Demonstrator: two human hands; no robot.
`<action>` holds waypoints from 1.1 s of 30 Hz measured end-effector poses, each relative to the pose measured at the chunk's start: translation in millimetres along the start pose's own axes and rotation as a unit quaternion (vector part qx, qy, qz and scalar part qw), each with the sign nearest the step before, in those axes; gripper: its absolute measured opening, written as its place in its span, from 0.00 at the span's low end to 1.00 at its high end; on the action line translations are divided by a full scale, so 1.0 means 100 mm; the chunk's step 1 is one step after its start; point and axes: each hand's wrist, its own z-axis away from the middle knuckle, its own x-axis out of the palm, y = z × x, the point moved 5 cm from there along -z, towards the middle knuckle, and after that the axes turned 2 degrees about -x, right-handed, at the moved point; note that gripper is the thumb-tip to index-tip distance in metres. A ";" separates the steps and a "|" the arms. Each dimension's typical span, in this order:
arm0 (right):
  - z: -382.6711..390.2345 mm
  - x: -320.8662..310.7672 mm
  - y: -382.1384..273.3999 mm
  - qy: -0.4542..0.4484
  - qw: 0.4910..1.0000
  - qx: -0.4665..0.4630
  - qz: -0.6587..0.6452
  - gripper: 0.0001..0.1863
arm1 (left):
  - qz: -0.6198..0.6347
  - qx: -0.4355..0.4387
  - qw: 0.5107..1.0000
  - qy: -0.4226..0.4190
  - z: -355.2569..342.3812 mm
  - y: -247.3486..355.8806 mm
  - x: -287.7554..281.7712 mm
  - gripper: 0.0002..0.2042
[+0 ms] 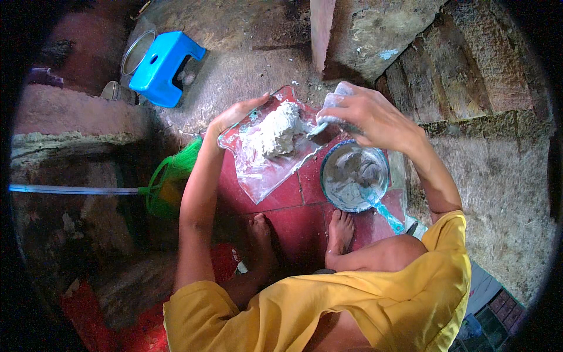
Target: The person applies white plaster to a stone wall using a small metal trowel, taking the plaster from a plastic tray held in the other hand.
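On the red tiled floor lies a clear plastic sheet or bag (258,183) with a mound of white, clumpy, paste-like stuff (280,130) on it. My left hand (237,114) grips the sheet's far left edge, its fingers reaching along the rim. To the right of the mound, my right hand (363,114) is closed, its fingers coated in white. A pale blue tip sticks out from those fingers toward the mound; its kind I cannot make out. Near my right foot stands a round tub (324,176) smeared with greyish white paste, and a light blue-handled tool (384,212) leans in it.
A blue plastic stool (161,67) stands at the far left, beside a round rimmed object (138,53). A green broom (170,176) with a long pale handle lies at the left. Rough walls (487,170) rise on the right. My bare feet flank the tiles below the sheet.
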 end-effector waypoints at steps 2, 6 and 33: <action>0.06 -0.03 0.11 0.037 0.999 0.032 -0.023 0.22 | 0.034 0.030 0.999 0.004 0.02 0.00 -0.04 0.17; 0.27 -0.08 0.39 0.205 0.969 0.132 -0.032 0.19 | 0.055 0.098 0.991 0.068 -0.03 -0.04 -0.20 0.17; 0.03 0.35 0.75 0.191 0.915 0.254 -0.248 0.18 | -0.258 0.139 0.953 0.082 0.08 0.06 -0.07 0.28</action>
